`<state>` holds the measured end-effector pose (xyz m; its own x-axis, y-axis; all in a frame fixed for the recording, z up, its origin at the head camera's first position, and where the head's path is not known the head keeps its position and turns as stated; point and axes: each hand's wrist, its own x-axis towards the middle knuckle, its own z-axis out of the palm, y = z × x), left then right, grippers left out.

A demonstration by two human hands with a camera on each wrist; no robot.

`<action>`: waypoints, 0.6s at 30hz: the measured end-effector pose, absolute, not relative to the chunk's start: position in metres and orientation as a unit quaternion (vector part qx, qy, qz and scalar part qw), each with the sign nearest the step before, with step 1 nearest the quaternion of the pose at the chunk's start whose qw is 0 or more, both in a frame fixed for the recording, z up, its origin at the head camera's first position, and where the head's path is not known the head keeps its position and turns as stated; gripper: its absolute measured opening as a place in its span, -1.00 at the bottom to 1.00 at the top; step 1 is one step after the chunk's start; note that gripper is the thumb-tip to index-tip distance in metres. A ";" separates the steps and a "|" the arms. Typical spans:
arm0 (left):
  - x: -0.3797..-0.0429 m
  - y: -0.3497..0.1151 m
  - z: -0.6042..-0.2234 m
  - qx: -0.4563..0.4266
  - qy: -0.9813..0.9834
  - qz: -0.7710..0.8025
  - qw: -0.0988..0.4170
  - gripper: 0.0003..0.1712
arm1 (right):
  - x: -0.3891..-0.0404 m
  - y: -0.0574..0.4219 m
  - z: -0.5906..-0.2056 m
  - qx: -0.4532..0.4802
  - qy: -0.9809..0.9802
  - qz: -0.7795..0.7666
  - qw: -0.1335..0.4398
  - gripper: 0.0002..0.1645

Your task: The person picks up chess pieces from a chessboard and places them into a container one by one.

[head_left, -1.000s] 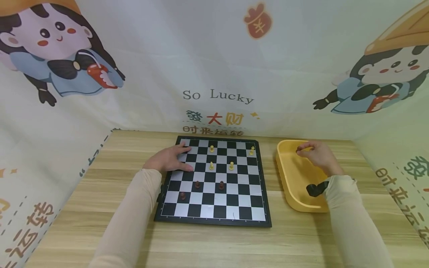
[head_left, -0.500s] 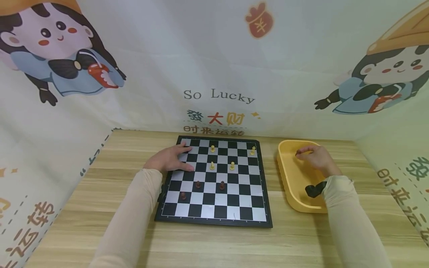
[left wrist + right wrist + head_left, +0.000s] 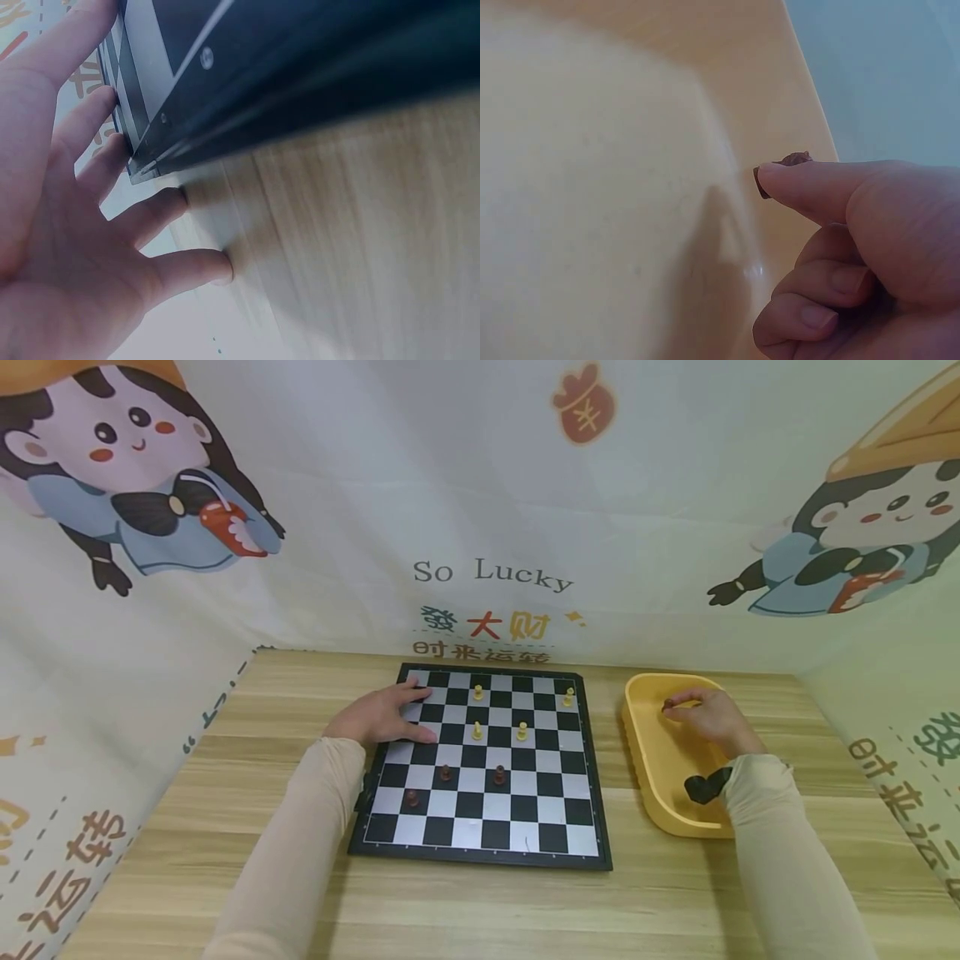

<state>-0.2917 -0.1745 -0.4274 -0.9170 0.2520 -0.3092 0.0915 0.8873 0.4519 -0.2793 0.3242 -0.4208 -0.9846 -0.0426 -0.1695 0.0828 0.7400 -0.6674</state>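
Note:
My left hand (image 3: 378,714) lies at the left edge of the chessboard (image 3: 480,835), thumb and a finger over the squares. In the left wrist view its fingers (image 3: 191,271) are spread, some touching the wooden table beside the board's dark rim. Over the yellow bin (image 3: 637,760), my right hand (image 3: 708,718) pinches a small brown chess piece (image 3: 760,184) between thumb and forefinger. The thumb hides most of that piece; its other fingers are curled in. On the board stand several yellow pieces (image 3: 522,732) toward the back and brown pieces (image 3: 499,774) nearer the front.
The bin stands to the right of the board, with a strip of wooden table (image 3: 618,735) between them. A black band end (image 3: 705,787) hangs from the right wrist over the bin. Behind the table rises a printed white cloth (image 3: 360,510).
My right hand has moved slightly nearer over the bin, still pinching the brown piece. The head view has shifted a little; the left hand and the board's pieces keep their places.

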 end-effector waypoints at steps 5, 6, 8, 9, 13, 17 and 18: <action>-0.292 -0.175 -0.427 0.088 0.953 0.223 0.184 0.11 | -0.280 0.323 -0.420 0.011 0.928 -0.362 0.084 -0.49; -0.292 -0.175 -0.427 0.087 0.953 0.224 0.185 0.11 | -0.279 0.323 -0.419 0.011 0.928 -0.364 0.085 -0.49; -0.292 -0.175 -0.427 0.087 0.953 0.224 0.186 0.11 | -0.279 0.323 -0.419 0.010 0.927 -0.365 0.086 -0.49; -0.292 -0.175 -0.427 0.087 0.953 0.224 0.186 0.11 | -0.279 0.323 -0.419 0.010 0.927 -0.364 0.087 -0.49; -0.291 -0.174 -0.427 0.087 0.952 0.224 0.187 0.11 | -0.278 0.323 -0.419 0.012 0.926 -0.365 0.098 -0.45; -0.291 -0.174 -0.427 0.085 0.953 0.225 0.187 0.11 | -0.277 0.323 -0.418 0.018 0.924 -0.367 0.107 -0.39; -0.291 -0.174 -0.427 0.085 0.953 0.225 0.187 0.11 | -0.277 0.323 -0.417 0.018 0.925 -0.365 0.107 -0.38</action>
<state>-0.2914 -0.1745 -0.4267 -0.9158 0.2453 -0.3179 0.0775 0.8848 0.4595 -0.2771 0.3230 -0.4172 -0.9764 -0.0455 -0.2109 0.1110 0.7325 -0.6716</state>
